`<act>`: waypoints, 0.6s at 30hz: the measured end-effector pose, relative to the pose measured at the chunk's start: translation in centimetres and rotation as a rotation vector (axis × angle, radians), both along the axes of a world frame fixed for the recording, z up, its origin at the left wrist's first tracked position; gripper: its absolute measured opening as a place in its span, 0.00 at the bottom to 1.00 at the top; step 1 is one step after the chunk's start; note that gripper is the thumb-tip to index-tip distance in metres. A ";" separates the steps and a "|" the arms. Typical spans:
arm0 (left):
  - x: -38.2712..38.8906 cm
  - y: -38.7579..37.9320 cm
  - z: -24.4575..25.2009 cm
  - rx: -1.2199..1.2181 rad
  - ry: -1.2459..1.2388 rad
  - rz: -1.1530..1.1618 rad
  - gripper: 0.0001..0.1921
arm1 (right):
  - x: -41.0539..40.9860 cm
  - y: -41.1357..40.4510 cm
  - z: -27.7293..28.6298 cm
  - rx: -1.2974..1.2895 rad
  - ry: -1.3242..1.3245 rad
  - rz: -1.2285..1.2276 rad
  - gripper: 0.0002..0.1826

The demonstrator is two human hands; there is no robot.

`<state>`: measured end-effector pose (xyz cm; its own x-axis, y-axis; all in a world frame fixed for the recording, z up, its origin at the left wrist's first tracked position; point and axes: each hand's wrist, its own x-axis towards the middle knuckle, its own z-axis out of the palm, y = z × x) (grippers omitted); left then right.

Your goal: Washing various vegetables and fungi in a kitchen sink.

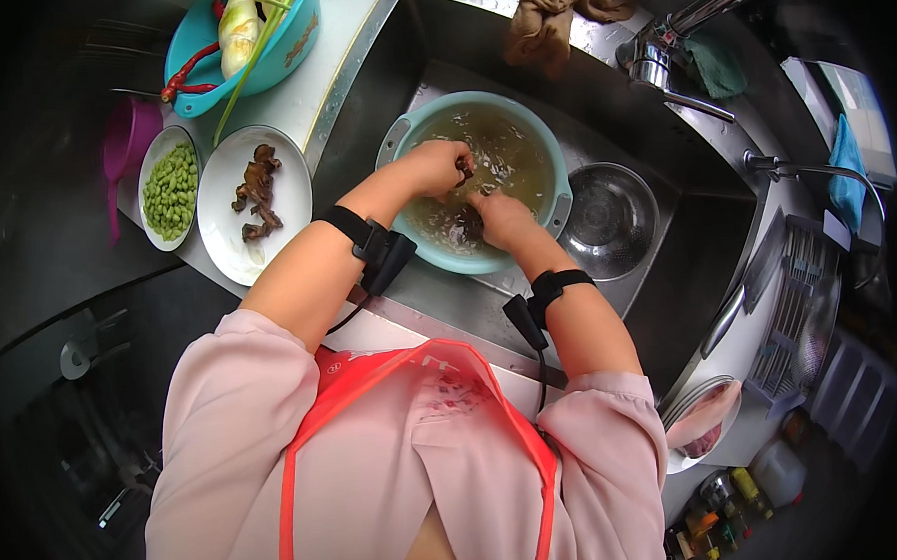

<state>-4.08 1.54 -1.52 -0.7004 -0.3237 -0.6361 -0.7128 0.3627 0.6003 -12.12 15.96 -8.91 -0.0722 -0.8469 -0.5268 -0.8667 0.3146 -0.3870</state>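
Note:
A pale blue-green plastic basin (562, 162) stands in the stainless-steel sink, filled with cloudy brownish water (518, 145). Over its left part, my left hand (437, 168) pinches a small dark brown food piece (465, 170). My right hand (503, 219) reaches down into the water with its fingertips hidden, so its grip is unclear. Beside those fingers a dark lump (464, 225) shows blurred below the rippling surface. Left of the sink, wrinkled brown food pieces (257, 189) lie on a white oval plate (225, 237).
A steel strainer bowl (609, 220) sits right of the basin. Green beans fill a small dish (169, 191) near a turquoise vegetable basket (304, 35). A faucet (649, 68) and brown cloth (550, 20) are behind. A knife (723, 320) and plated meat (702, 441) lie right.

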 end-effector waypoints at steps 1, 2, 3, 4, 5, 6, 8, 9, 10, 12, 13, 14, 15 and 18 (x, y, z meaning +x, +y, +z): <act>0.5 -0.2 0.8 0.062 0.044 0.052 0.11 | 0.0 -0.2 -0.4 -0.054 -0.136 -0.044 0.25; 1.0 -0.4 0.7 -0.017 0.198 0.034 0.11 | -0.2 -0.3 -0.7 -0.105 -0.272 -0.086 0.22; 1.3 -0.3 1.9 -0.032 0.198 0.048 0.11 | -0.4 -0.4 -0.4 -0.116 -0.274 -0.068 0.22; 1.4 -0.3 3.0 0.011 0.250 0.055 0.11 | -0.7 -0.5 0.0 -0.106 -0.337 -0.194 0.22; 1.6 -0.2 4.2 0.054 0.302 0.060 0.10 | -0.9 -0.6 0.4 -0.095 -0.400 -0.320 0.21; 1.8 0.0 5.6 0.120 0.257 0.135 0.11 | -1.2 -0.8 1.8 -0.025 -0.458 -0.380 0.18; 2.8 0.2 7.3 0.089 0.300 0.176 0.11 | -0.9 -1.2 1.9 -0.067 -0.337 -0.352 0.18; 3.1 0.4 8.1 0.077 0.342 0.195 0.11 | -1.0 -1.1 1.6 -0.098 -0.209 -0.350 0.18; 3.4 0.7 9.0 0.056 0.356 0.228 0.11 | -1.2 -1.0 1.3 -0.159 -0.174 -0.311 0.19; 4.4 0.8 10.2 -0.016 0.438 0.230 0.11 | -1.6 -1.0 1.3 -0.163 -0.208 -0.354 0.19; 5.0 0.9 11.0 -0.076 0.514 0.226 0.10 | -1.7 -1.0 1.5 -0.154 -0.246 -0.406 0.19; 5.8 0.9 11.8 0.047 0.512 0.348 0.10 | -1.8 -1.0 1.8 -0.166 -0.246 -0.404 0.19; 6.2 1.9 15.1 0.019 0.410 0.407 0.11 | -2.1 -0.6 2.0 -0.207 -0.248 -0.432 0.17; 10.8 0.2 16.6 -0.185 0.396 0.354 0.12 | -2.5 -0.5 4.0 -0.250 -0.228 -0.499 0.17</act>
<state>6.70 1.70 15.12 -0.7028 -0.6634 -0.2568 -0.5429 0.2670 0.7962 -14.61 15.43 -4.88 -0.4016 -0.8398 -0.3653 -0.5245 0.5379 -0.6599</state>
